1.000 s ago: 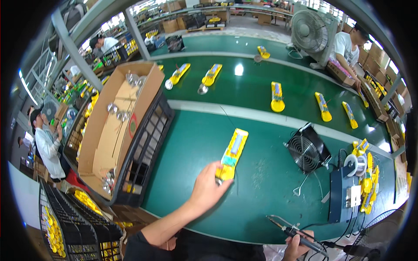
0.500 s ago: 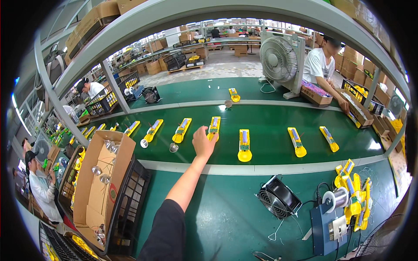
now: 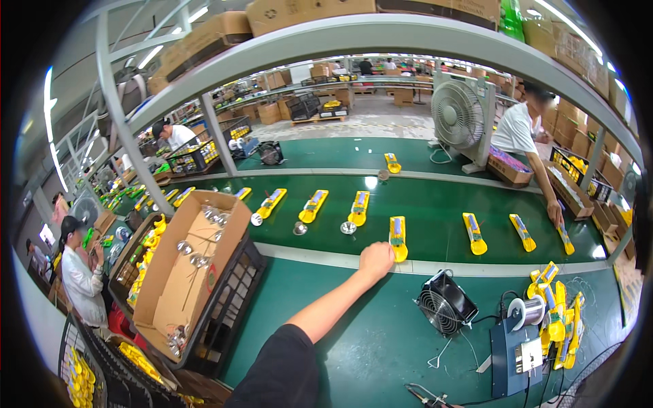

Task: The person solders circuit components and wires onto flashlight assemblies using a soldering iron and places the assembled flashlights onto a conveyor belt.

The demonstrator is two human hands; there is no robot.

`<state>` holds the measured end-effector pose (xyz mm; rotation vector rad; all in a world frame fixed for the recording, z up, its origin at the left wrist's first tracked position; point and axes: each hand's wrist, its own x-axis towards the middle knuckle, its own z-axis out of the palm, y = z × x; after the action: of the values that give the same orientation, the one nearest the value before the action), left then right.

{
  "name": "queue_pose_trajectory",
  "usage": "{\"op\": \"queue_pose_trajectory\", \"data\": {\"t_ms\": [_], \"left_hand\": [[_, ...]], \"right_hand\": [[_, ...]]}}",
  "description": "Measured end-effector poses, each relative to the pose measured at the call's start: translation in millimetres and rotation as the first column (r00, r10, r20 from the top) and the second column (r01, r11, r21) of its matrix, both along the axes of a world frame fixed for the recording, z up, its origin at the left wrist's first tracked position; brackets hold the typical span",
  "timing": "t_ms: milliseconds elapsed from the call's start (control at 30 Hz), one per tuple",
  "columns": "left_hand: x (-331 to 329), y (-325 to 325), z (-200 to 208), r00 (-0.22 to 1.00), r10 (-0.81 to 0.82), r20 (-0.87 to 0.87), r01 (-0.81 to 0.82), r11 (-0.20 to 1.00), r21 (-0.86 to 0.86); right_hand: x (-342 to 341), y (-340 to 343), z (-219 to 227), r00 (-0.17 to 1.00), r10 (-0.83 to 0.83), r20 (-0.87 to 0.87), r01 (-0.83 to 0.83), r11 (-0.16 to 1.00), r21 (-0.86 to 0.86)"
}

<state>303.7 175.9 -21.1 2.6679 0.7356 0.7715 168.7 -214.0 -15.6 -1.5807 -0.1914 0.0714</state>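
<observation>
My left hand reaches across to the near side of the belt. Its fingers are curled closed at the lower left edge of a yellow flashlight housing, their tips partly hidden. That open shell carries a blue-purple battery and a green circuit board. Just left of it lies another such housing, with a shiny silver reflector at its lower end. More of these shells lie spaced along the belt on both sides. My right hand is out of view.
A cardboard box of reflectors rests on a black crate at left. On the near bench are a small black fan, a blue soldering unit, a solder spool and piled yellow housings. A co-worker's hand touches a housing at far right.
My left hand has moved from one housing to the neighbouring one on its right, nearer the belt's edge. A reflector now shows beside the housing it left. The whole view has shifted.
</observation>
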Motion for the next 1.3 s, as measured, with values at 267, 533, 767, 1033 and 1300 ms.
{"op": "queue_pose_trajectory", "data": {"t_ms": [267, 533, 767, 1033, 1300], "left_hand": [[-210, -109, 7, 0.995, -0.092, -0.032, 0.092, 0.996, 0.015], [-348, -180, 58, 0.981, -0.013, -0.194, -0.026, 0.980, -0.196], [-446, -51, 142, 0.725, 0.657, 0.208, -0.682, 0.644, 0.346], [-482, -6, 133, 0.788, 0.208, -0.580, -0.466, 0.818, -0.339], [-481, -14, 117, 0.856, 0.316, -0.410, -0.418, 0.890, -0.185]], "right_hand": [[2, -14, -2, 0.987, 0.045, 0.152, -0.034, 0.997, -0.071], [10, -7, -32, 0.975, -0.061, 0.212, 0.046, 0.996, 0.073], [11, -7, -30, 0.981, -0.085, 0.173, 0.076, 0.995, 0.059], [7, -2, -14, 0.972, -0.120, 0.202, 0.110, 0.992, 0.063], [6, 1, -13, 0.974, -0.153, 0.169, 0.148, 0.988, 0.042]]}}
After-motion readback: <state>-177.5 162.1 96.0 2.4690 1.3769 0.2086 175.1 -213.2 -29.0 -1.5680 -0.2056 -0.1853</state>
